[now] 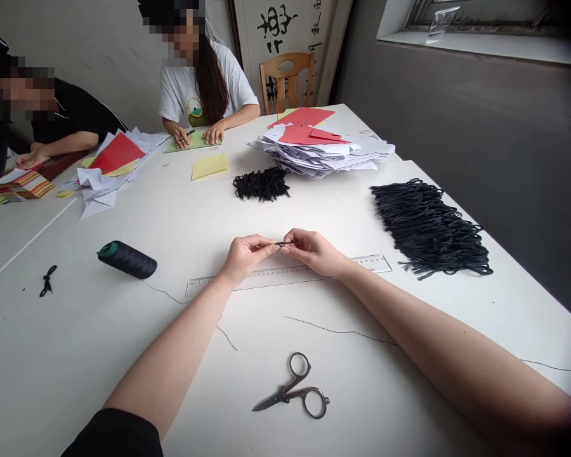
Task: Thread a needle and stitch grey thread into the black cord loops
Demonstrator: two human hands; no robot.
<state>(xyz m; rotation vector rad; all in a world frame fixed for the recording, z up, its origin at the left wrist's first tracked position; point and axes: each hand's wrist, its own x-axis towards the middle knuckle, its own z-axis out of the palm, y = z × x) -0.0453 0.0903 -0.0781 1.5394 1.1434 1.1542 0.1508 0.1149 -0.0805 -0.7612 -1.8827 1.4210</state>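
Observation:
My left hand [247, 254] and my right hand [314, 251] meet over the middle of the white table [76, 355]. Both pinch a short piece of black cord [283, 244] between their fingertips. A clear plastic ruler [371, 263] lies flat just under and behind my hands. A thin black thread [333, 330] trails across the table beneath my right forearm. A dark spool of thread [127, 259] lies on its side to the left. Small metal scissors [295, 390] lie shut near the front edge.
A large bundle of black cords [428, 228] lies at the right, a smaller black pile [261, 184] behind my hands. Stacked white and red paper [321, 149] sits at the back. Two people sit at the far left with papers. A knotted cord piece [47, 281] lies at the left.

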